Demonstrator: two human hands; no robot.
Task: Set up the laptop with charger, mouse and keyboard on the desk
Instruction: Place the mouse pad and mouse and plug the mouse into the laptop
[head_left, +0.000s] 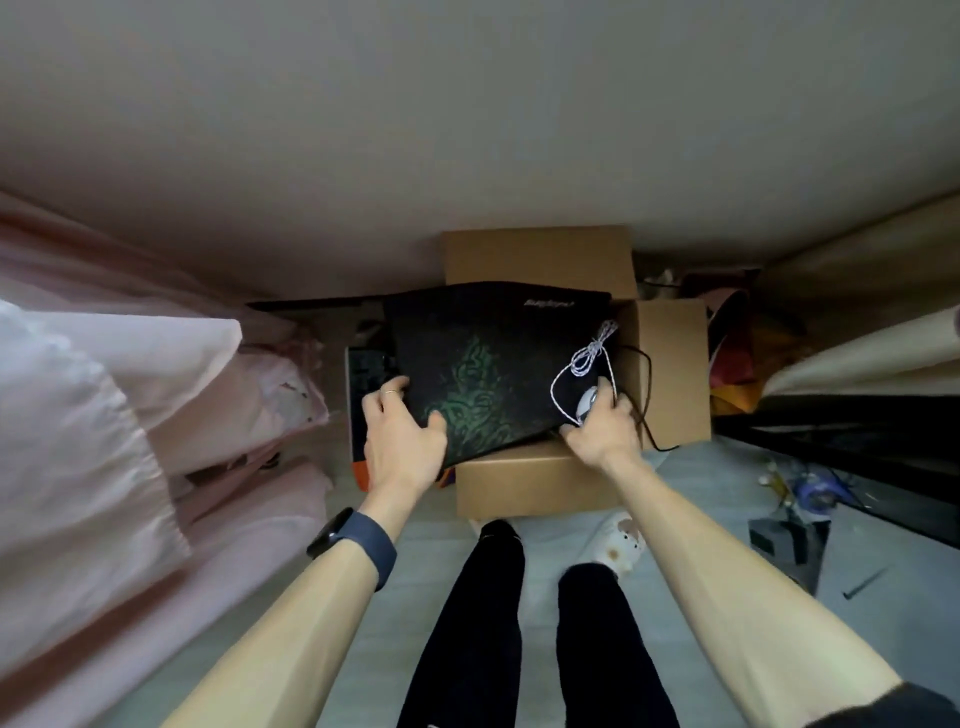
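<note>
A wall (467, 104) fills the top of the view, and pink bedding (130, 389) bulges in from the left. On the pale floor (701, 483) sits an open box (540, 483), its flaps standing up at the back and right. Across the box opening lies a black pad (483, 353) with a green pattern, tilted, its near edge lifted above the box's front wall. The left hand (402, 447) grips the pad's left near corner, thumb on top and fingers curled under the edge; a ring shows on one finger and a dark watch (358, 540) wraps the wrist. The right hand (605, 426) is closed over a white mouse (589, 402), pinning it against the pad's right near corner. The mouse's braided white cable (587, 358) lies partly bundled in loops on the pad, just beyond the mouse. A thin black cord (647, 395) trails from the box down to the floor beside the right wrist. Dark keys, possibly a keyboard (369, 369), show just left of the pad.
</note>
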